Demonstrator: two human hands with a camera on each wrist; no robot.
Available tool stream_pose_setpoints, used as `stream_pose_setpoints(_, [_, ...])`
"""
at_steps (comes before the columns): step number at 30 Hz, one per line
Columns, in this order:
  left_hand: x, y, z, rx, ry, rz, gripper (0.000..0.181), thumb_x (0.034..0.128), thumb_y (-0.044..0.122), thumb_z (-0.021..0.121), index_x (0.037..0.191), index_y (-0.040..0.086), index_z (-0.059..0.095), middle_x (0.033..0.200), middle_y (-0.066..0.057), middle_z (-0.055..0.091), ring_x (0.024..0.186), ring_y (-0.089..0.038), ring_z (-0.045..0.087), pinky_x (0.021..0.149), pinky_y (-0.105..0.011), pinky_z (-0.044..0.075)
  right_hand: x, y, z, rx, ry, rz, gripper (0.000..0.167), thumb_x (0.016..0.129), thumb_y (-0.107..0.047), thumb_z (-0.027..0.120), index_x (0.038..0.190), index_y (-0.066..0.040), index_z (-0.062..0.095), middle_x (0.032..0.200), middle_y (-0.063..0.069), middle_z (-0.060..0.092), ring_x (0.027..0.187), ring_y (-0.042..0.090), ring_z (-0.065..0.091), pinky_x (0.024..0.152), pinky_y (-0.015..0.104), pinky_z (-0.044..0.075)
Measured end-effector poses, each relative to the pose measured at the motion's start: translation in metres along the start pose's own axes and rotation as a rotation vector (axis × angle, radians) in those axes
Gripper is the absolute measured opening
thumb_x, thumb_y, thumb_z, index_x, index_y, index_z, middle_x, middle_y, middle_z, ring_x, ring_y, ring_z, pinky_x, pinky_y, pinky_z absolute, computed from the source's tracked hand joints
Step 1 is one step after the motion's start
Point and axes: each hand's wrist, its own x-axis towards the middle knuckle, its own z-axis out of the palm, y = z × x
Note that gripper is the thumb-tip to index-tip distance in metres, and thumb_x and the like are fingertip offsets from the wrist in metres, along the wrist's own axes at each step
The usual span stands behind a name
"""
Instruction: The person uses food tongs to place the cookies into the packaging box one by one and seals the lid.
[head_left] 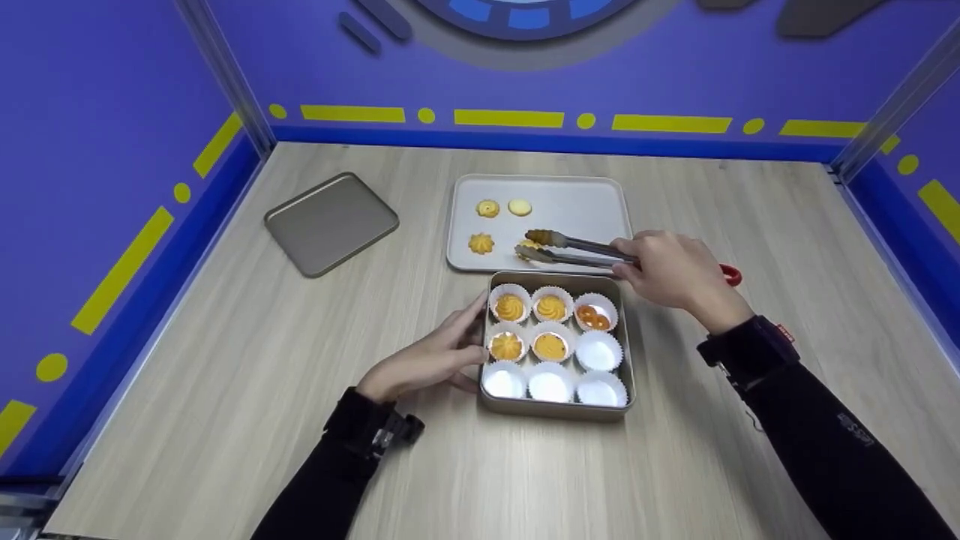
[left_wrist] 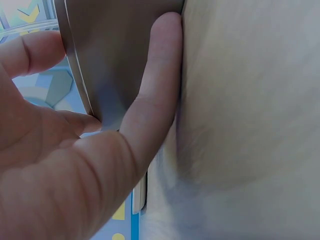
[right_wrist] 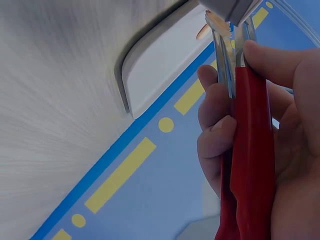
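Observation:
My right hand (head_left: 670, 271) grips the red-handled tongs (right_wrist: 252, 150), thumb on one arm and fingers curled round the other. The spread tong tips hang over the white tray (head_left: 585, 206), on either side of a partly hidden cookie (head_left: 529, 245). My left hand (head_left: 431, 356) rests against the left wall of the square metal tin (head_left: 559, 409). In the left wrist view a straight finger (left_wrist: 152, 85) lies along the tin's outer wall. Paper cups fill the tin; several hold cookies, such as a swirled cookie (head_left: 551, 307), while an empty cup (head_left: 598, 351) sits at the right.
Behind the tin, the tray also bears a star-shaped cookie (head_left: 481, 243), a ring-shaped cookie (head_left: 487, 208) and a round pale cookie (head_left: 520, 207). A brown metal lid (head_left: 330, 225) lies at the left. Blue panels (head_left: 510, 90) border the wooden table (head_left: 262, 420).

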Motion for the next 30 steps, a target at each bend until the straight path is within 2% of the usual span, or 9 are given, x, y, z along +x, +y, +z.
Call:
stream_pose_setpoints(7, [-0.001, -0.001, -0.001, -0.021, -0.007, 0.011, 0.096, 0.101, 0.013, 0.059, 0.17, 0.043, -0.001, 0.172, -0.012, 0.006, 0.126, -0.034, 0.063, 0.089, -0.048, 0.068, -0.003, -0.001, 0.005, -0.015, 0.04, -0.003, 0.032, 0.099, -0.023, 0.073, 0.128, -0.011, 0.076, 0.106, 0.014, 0.075, 0.087, 0.037, 0.071, 0.06, 0.058, 0.057])
stream_pose_setpoints(12, [-0.001, -0.001, 0.0, -0.021, -0.007, 0.011, 0.097, 0.1006, 0.013, 0.059, 0.17, 0.043, -0.001, 0.172, -0.013, 0.007, 0.126, -0.034, 0.063, 0.089, -0.048, 0.067, -0.003, 0.001, 0.009, -0.019, 0.056, -0.007, 0.031, 0.099, -0.025, 0.073, 0.126, -0.011, 0.076, 0.104, 0.013, 0.075, 0.084, 0.035, 0.07, 0.061, 0.055, 0.057])
stream_pose_setpoints(20, [-0.001, 0.001, 0.0, -0.003, -0.004, 0.006, 0.097, 0.1005, 0.014, 0.06, 0.171, 0.041, -0.001, 0.173, -0.013, 0.006, 0.12, -0.032, 0.066, 0.09, -0.047, 0.067, -0.004, 0.004, 0.008, -0.025, 0.067, -0.006, 0.03, 0.1, -0.026, 0.07, 0.126, -0.011, 0.075, 0.103, 0.012, 0.075, 0.082, 0.035, 0.069, 0.058, 0.055, 0.056])
stream_pose_setpoints(30, [-0.001, 0.0, 0.0, -0.012, -0.008, -0.003, 0.098, 0.1005, 0.013, 0.06, 0.171, 0.04, -0.002, 0.175, -0.014, -0.001, 0.123, -0.033, 0.066, 0.09, -0.047, 0.067, -0.015, 0.007, -0.005, -0.021, 0.069, -0.006, 0.034, 0.101, -0.026, 0.071, 0.131, -0.011, 0.075, 0.103, 0.01, 0.075, 0.075, 0.026, 0.062, 0.053, 0.041, 0.048])
